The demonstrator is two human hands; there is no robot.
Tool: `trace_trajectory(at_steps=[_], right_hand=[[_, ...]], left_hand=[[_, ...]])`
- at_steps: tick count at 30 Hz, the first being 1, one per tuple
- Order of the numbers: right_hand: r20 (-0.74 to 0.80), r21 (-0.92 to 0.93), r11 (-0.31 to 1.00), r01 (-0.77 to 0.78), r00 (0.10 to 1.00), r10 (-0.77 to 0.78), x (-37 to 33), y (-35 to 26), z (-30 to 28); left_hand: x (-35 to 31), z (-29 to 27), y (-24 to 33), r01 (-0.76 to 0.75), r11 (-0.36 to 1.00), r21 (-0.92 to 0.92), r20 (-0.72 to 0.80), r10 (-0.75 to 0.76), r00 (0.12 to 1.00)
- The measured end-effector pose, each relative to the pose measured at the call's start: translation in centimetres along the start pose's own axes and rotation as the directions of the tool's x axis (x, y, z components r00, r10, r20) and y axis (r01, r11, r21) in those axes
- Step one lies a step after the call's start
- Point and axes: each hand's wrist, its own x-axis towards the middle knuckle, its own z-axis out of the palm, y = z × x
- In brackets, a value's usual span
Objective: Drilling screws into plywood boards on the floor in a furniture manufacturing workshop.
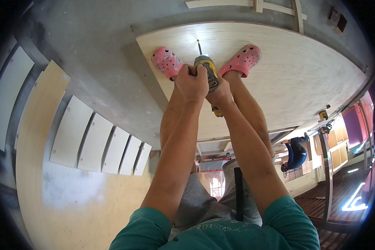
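A yellow and black power driver point(208, 68) is gripped between my two hands, its long bit point(199, 48) pointing away from me. The bit's tip meets a pale wooden panel point(296, 79) near its far edge, where the tool's light makes a bright patch. My left hand point(194, 85) is closed against the driver's left side, thumb and fingers curled. Wrapped round the handle is my right hand point(221, 91), its fingers mostly hidden behind the tool. The battery end point(216, 111) shows below that hand. My feet, in pink clogs point(243, 59), stand on the panel either side of the driver.
Several white panels point(73, 129) stand in a row at left, beside a long wooden board point(37, 125). A wooden frame point(258, 6) lies at the far edge. Another yellow and black tool point(323, 114) rests at right. Beyond it is a person in dark blue point(296, 153).
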Motion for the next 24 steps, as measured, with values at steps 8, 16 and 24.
trace_trajectory(at_steps=[8,16,24], right_hand=[[0.038,-0.076,0.996,-0.052,0.998,0.055,0.5,-1.0,-0.1],[0.046,-0.076,0.995,0.06,0.997,-0.056,0.8,1.8,-0.1],[0.146,-0.026,0.999,0.029,0.989,-0.025,0.5,1.1,0.4]], left_hand=[[0.6,-0.3,-0.4,-0.026,0.998,0.057,0.008,0.025,1.0],[11.4,-0.6,-0.2,0.01,0.921,0.389,0.438,-0.194,0.878],[24.5,12.9,-0.7,-0.573,0.578,0.581,0.794,-0.25,0.554]])
